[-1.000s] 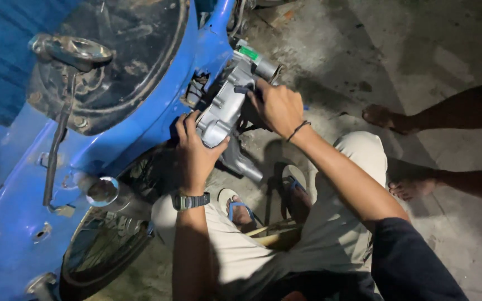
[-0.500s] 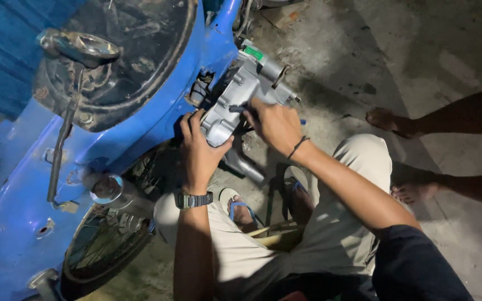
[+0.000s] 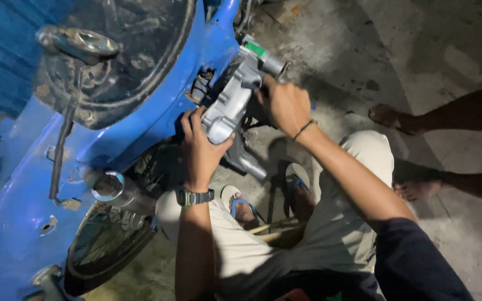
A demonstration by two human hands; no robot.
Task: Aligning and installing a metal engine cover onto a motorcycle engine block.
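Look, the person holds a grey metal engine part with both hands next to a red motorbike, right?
Not quite. The motorbike is blue, not red, as the head view shows. The rest holds: the left hand and right hand both hold the grey metal engine part next to it.

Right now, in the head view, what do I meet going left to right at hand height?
Blue frame → left hand → grey casing → right hand → another person's foot.
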